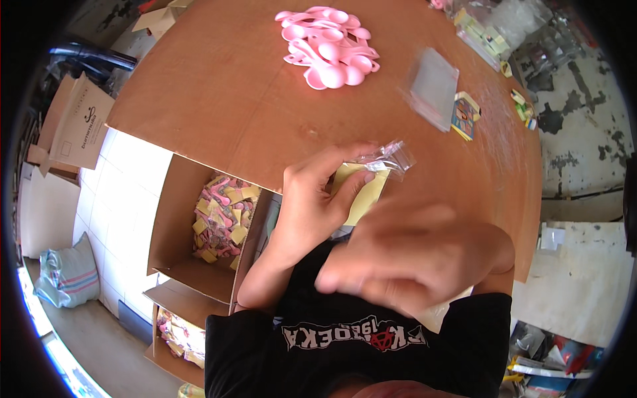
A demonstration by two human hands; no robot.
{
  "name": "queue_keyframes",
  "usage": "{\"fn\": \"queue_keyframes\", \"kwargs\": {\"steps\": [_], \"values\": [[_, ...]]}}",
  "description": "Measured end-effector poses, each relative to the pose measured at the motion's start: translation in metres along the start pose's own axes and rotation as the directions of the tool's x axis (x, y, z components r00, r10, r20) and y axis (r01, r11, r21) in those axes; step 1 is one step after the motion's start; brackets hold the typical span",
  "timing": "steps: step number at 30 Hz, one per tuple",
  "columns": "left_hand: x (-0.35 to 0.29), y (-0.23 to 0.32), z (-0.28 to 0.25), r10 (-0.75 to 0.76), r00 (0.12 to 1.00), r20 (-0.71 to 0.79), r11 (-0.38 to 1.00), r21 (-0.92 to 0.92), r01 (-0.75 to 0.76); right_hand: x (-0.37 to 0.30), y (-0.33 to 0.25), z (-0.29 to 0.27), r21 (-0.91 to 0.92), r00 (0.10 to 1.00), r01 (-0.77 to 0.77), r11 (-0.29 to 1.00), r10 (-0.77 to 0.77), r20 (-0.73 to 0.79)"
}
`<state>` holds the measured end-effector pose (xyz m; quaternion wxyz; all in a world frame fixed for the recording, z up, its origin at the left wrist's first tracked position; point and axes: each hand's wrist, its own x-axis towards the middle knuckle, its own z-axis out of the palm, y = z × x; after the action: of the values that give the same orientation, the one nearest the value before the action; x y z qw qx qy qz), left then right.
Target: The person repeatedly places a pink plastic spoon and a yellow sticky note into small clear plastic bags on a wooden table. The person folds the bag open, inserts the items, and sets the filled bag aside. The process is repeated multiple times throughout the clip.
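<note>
My left hand [315,192] is closed on a clear plastic packet with a pale yellow card [366,199] inside, thumb across its face. The clear end of the packet crumples up beyond my fingers. My right hand [424,255] is in front of my chest, close to the packet's lower right; motion blurs it, so I cannot see if anything is in its fingers. A heap of pink plastic spoons [332,56] lies at the far middle of the brown table [219,93]. To its right are a stack of clear plastic bags [434,89] and some small printed cards [463,118].
An open cardboard box [176,219] beside the table's left edge holds many packets with pink spoons and yellow cards. Below it stands another box of packets [182,335]. A woven sack [70,272] rests on the floor at left. Plastic wrapping [514,26] lies at the far right.
</note>
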<state>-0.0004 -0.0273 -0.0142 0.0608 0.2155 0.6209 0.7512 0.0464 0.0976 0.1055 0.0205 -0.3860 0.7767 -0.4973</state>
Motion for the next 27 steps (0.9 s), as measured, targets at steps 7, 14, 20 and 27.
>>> {"fn": "queue_keyframes", "kwargs": {"steps": [7,14,20,27], "values": [[0.003,0.001,-0.024,0.087,0.991,-0.099,0.993,0.09,-0.078,0.014,0.105,-0.095,-0.505,0.772,-0.635,0.585,0.455,-0.444],[0.002,0.013,-0.027,-0.013,0.999,-0.049,0.975,0.222,0.023,0.02,0.24,-0.161,-0.635,0.893,-0.451,0.628,0.328,-0.31],[0.004,0.003,-0.018,0.022,0.998,-0.062,0.983,0.185,-0.01,0.015,0.217,-0.153,-0.561,0.888,-0.454,0.692,0.298,-0.351],[0.02,-0.007,0.007,0.065,0.998,-0.016,0.992,0.11,-0.063,-0.041,0.13,-0.139,-0.086,0.685,-0.253,0.964,0.115,-0.719]]}}
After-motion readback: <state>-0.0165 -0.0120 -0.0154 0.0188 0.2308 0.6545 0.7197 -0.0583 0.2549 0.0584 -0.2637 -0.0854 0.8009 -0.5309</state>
